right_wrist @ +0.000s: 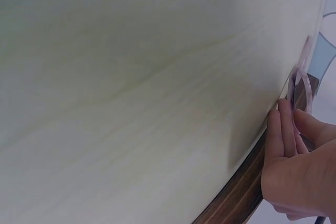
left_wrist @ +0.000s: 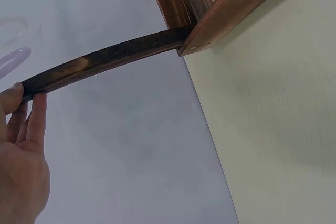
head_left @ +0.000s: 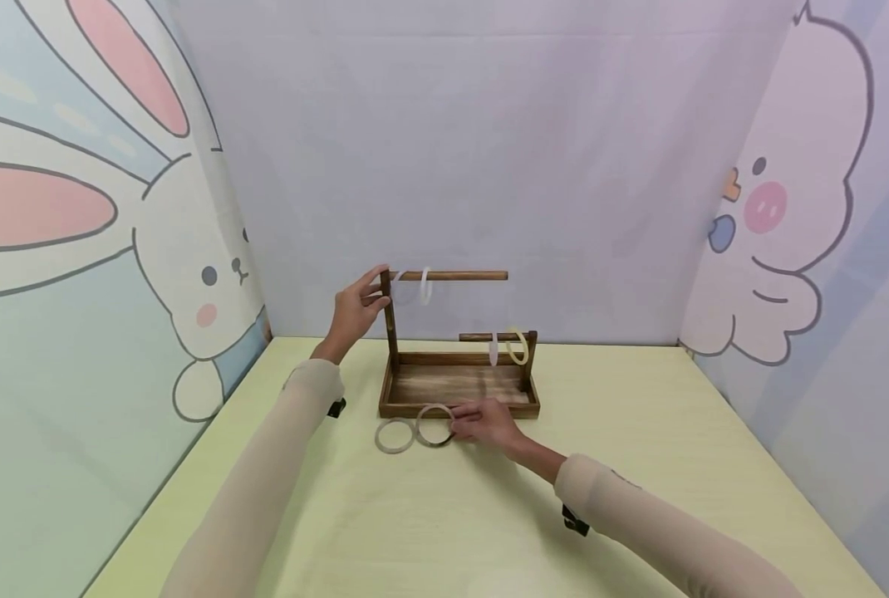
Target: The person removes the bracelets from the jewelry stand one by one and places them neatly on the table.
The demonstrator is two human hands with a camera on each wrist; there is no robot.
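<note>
At the upper left of a wooden rack, my left hand (head_left: 356, 311) grips the top of the tall post (head_left: 390, 332); fingers and thumb pinch the dark wood (left_wrist: 105, 61) in the left wrist view. My right hand (head_left: 488, 425) pinches a pale bangle (head_left: 434, 406) by its right side, tilted up just before the tray's front wall (head_left: 407, 411). Beside it, a second pale bangle (head_left: 394, 451) lies on the table. In the right wrist view the held bangle (right_wrist: 308, 93) overlaps the other one.
Two bangles hang on the rack's long upper bar (head_left: 467, 276), one of them white (head_left: 425, 286). From the short lower bar (head_left: 474, 337) hang a lavender bangle (head_left: 493, 350) and a yellow bangle (head_left: 519, 347). Cloth walls with cartoon animals enclose the pale yellow table (head_left: 639, 432).
</note>
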